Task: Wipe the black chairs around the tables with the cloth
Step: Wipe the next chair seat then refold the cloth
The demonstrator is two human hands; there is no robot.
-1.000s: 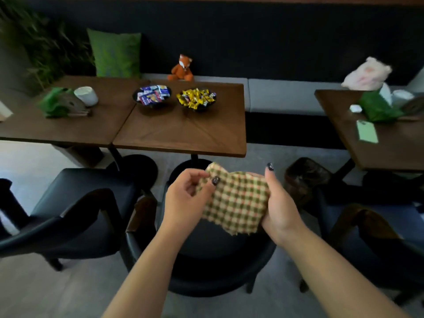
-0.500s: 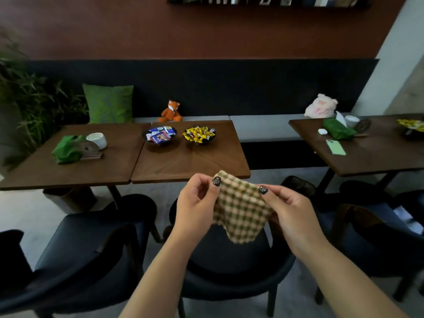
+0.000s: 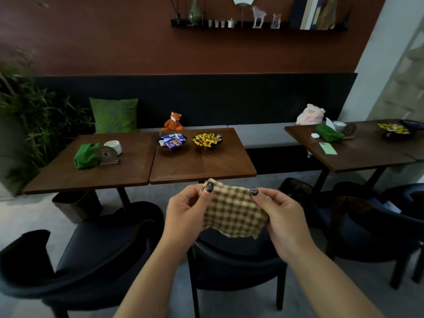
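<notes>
A checked green-and-cream cloth [image 3: 234, 212] hangs spread between my hands in front of me. My left hand [image 3: 185, 210] pinches its upper left corner and my right hand [image 3: 282, 216] pinches its upper right corner. Directly below the cloth stands a black chair [image 3: 234, 265], its seat partly hidden by my hands and the cloth. A second black chair [image 3: 91, 255] stands to the left, and a third black chair [image 3: 371, 232] to the right under the far table.
Two joined wooden tables [image 3: 202, 164] ahead carry two snack bowls [image 3: 207, 140], a green napkin [image 3: 86, 156] and a white cup [image 3: 113, 146]. Another table [image 3: 358, 154] stands at the right. A bench with a green cushion [image 3: 114, 115] and soft toys runs along the wall.
The view has tilted up, showing more wall and the shelf. My hands have drawn apart and spread the cloth wider, my right hand shifting from cupping it to pinching its corner.
</notes>
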